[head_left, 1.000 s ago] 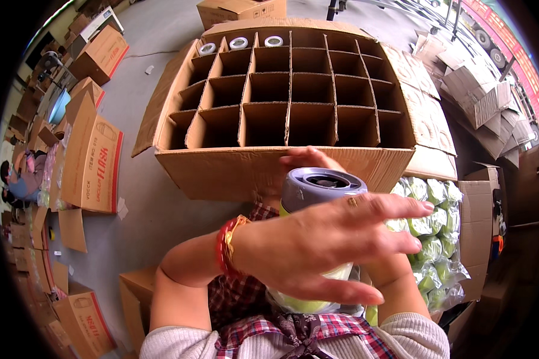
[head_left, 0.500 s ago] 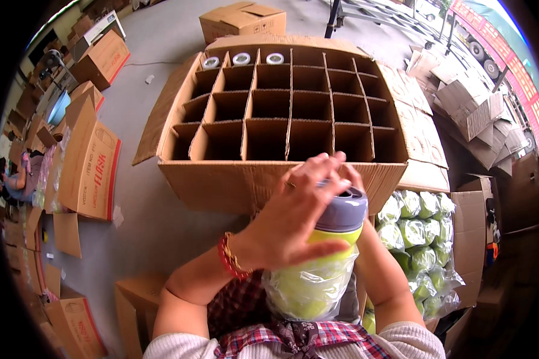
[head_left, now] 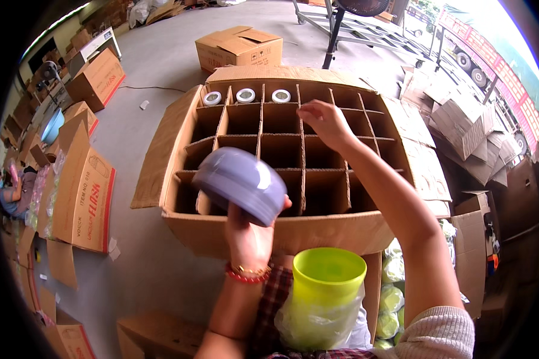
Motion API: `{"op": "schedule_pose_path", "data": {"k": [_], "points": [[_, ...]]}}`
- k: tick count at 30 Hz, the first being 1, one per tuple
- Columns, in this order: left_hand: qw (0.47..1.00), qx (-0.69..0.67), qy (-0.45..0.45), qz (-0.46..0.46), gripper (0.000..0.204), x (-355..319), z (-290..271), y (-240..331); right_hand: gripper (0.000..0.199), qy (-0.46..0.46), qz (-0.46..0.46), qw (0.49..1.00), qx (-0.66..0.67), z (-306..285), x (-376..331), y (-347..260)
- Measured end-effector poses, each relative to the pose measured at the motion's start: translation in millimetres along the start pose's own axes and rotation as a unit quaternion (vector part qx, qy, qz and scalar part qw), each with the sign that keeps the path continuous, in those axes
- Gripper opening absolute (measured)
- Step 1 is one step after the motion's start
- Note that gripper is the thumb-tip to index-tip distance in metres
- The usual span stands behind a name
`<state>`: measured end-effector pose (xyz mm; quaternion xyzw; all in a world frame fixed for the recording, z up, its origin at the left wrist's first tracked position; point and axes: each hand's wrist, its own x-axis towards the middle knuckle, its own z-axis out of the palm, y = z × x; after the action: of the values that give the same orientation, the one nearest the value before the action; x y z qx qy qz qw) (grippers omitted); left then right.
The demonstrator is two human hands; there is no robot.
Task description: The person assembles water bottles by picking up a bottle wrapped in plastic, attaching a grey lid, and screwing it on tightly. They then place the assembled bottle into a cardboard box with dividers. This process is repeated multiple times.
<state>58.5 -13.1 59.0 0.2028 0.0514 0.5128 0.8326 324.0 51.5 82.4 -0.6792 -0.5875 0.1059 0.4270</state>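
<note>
My left hand [head_left: 251,238] holds a grey-purple lid [head_left: 242,182], tilted and a little blurred, above the near left part of a divided carton [head_left: 293,228]. My right hand [head_left: 324,122] reaches over the far rows of that carton, its fingers curled together beside a cardboard divider; whatever they pinch, if anything, is too small to make out. Close to my body stands a lime-green container [head_left: 326,281], its top uncovered and its lower part wrapped in clear plastic. Three bottles with round white rims [head_left: 245,96] stand in the carton's far row.
Bagged green containers [head_left: 390,302] lie at the right of my lap. Flattened cardboard [head_left: 470,128] is heaped farther right. Behind the divided carton sits a closed carton [head_left: 239,49], with a fan stand [head_left: 332,39] beside it. Open cartons [head_left: 81,185] line the left side.
The grey lid has come off the green container and moved up and left in my left hand. My right hand has gone from the container to the carton's far rows.
</note>
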Motion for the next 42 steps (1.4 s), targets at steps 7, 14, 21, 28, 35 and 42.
{"op": "schedule_pose_path", "data": {"k": [7,14,21,28,35,42], "points": [[0.997,-0.031,-0.065,-0.041,0.04,6,-27,-16,0.024,-0.144,0.064,0.957,-0.244,39,130,72],[0.99,-0.087,-0.063,-0.091,0.054,7,-33,-19,0.034,-0.227,0.085,0.918,-0.314,47,156,73],[0.995,-0.053,-0.038,-0.08,0.06,4,-31,-18,0.037,-0.162,0.05,0.905,-0.39,48,142,70],[0.987,-0.035,-0.05,-0.15,0.057,3,-29,-31,0.03,0.056,-0.178,0.9,-0.394,-26,72,-11],[0.975,-0.104,0.077,-0.18,0.063,29,17,-27,0.027,0.122,-0.346,0.844,-0.392,-79,-75,-127],[0.939,0.288,-0.187,-0.023,0.053,31,35,-39,0.017,-0.049,-0.449,0.824,-0.343,-98,-173,-126]]}}
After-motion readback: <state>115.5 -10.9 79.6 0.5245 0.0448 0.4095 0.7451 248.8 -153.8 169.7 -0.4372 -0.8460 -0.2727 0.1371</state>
